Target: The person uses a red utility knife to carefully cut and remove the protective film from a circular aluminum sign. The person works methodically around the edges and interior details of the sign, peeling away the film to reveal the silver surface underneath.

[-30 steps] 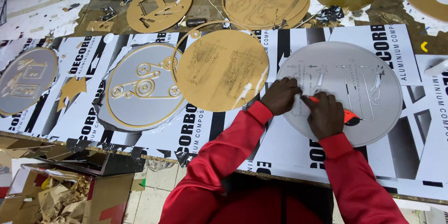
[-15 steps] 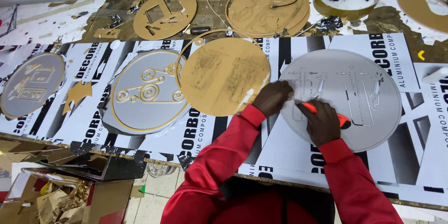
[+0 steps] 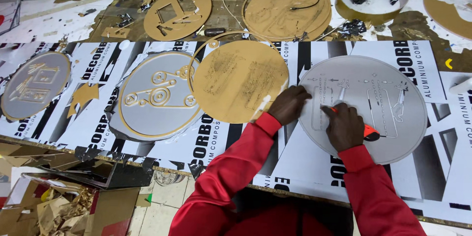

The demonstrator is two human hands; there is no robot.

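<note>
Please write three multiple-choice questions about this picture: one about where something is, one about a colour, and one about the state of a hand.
1. Where does the grey disc under the hands lie relative to the plain gold disc?
A. To its right
B. To its left
C. On top of it

2. What colour is the tool in the right hand?
A. Blue
B. Orange
C. Green

3. What is the left hand doing?
A. Hanging below the table
B. Lifting a bottle
C. Pressing on the grey disc's left edge

Answers: 1 A, the grey disc sits further right. 2 B, an orange handle shows beside the grip. 3 C, its fingers rest on the rim.
</note>
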